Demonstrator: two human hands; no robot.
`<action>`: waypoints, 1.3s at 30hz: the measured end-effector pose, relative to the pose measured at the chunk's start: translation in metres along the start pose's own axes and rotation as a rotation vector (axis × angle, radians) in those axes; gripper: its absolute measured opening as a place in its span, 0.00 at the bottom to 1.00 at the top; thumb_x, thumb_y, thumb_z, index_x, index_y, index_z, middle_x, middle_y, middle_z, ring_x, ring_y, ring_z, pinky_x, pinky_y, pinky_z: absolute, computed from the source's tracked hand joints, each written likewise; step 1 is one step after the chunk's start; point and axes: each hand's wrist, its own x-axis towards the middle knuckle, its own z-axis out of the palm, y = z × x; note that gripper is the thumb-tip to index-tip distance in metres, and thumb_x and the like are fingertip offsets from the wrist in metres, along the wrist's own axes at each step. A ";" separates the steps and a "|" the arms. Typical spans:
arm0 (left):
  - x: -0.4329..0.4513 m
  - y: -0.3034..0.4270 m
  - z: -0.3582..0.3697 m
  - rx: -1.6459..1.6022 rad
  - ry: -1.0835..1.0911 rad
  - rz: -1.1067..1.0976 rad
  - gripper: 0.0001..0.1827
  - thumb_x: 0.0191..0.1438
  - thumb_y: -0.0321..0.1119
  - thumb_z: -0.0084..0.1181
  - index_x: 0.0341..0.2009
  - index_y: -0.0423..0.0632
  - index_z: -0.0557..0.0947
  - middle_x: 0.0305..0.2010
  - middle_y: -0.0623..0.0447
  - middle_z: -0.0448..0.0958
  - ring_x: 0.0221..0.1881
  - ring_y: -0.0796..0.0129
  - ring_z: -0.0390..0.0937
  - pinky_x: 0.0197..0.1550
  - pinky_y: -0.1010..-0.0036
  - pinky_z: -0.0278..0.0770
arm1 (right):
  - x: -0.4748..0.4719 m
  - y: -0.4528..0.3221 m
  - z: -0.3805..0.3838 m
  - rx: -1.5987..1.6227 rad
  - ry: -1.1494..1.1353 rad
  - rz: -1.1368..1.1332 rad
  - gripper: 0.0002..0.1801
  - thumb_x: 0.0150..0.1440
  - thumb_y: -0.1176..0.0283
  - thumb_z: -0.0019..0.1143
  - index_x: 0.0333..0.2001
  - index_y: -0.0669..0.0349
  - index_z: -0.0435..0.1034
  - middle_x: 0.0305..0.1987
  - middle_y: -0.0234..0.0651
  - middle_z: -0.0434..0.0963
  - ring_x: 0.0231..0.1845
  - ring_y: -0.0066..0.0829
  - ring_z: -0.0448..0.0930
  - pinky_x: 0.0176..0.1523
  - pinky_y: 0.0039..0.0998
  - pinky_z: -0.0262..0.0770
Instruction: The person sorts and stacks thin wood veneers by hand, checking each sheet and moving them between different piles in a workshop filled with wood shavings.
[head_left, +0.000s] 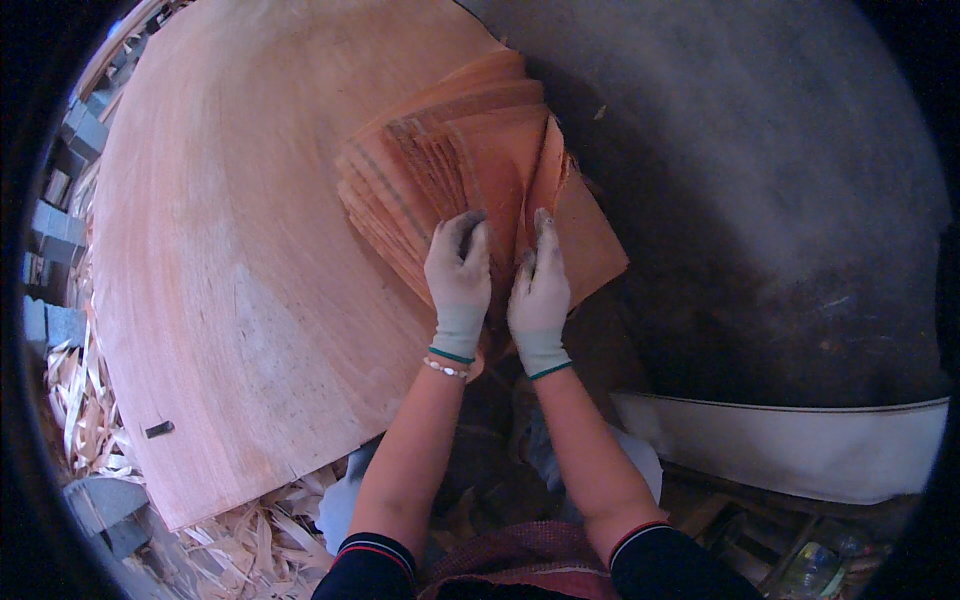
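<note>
A loose stack of reddish wood veneer sheets (499, 161) lies fanned out before me, with the sheets' edges spread on the left and a raised fold on the right. My left hand (459, 262), in a pale knit glove with dark-stained fingertips, pinches the sheets near their middle. On the folded right part, my right hand (541, 292), gloved the same way, grips a sheet with its fingers pointing away from me. What lies under both palms is hidden. The stack rests over the right edge of a large pale wood sheet (247, 225).
Concrete blocks (58, 225) line the left side among wood veneer scraps (259, 547). A dark, smooth surface (750, 187) spreads to the right. A white panel (787, 446) lies at lower right, with a clear plastic bottle (814, 566) below it.
</note>
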 end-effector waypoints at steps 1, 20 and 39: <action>0.000 -0.002 -0.002 0.011 0.007 0.009 0.08 0.57 0.26 0.53 0.42 0.39 0.78 0.38 0.47 0.77 0.41 0.65 0.76 0.46 0.73 0.72 | -0.001 -0.003 0.000 -0.022 -0.031 0.003 0.28 0.57 0.81 0.42 0.63 0.60 0.58 0.59 0.52 0.67 0.59 0.51 0.69 0.56 0.41 0.70; -0.001 0.012 0.000 0.049 0.023 0.031 0.09 0.59 0.27 0.50 0.44 0.38 0.75 0.40 0.48 0.76 0.42 0.67 0.74 0.47 0.74 0.71 | 0.002 0.006 -0.006 0.048 -0.146 0.118 0.16 0.62 0.71 0.45 0.52 0.64 0.67 0.51 0.49 0.72 0.51 0.50 0.74 0.52 0.39 0.71; 0.000 0.006 0.000 0.090 0.049 0.051 0.13 0.55 0.31 0.57 0.44 0.39 0.76 0.40 0.45 0.78 0.43 0.60 0.77 0.47 0.70 0.73 | 0.003 -0.003 -0.004 0.074 -0.128 0.138 0.14 0.60 0.68 0.49 0.48 0.63 0.69 0.44 0.49 0.73 0.44 0.52 0.75 0.46 0.40 0.72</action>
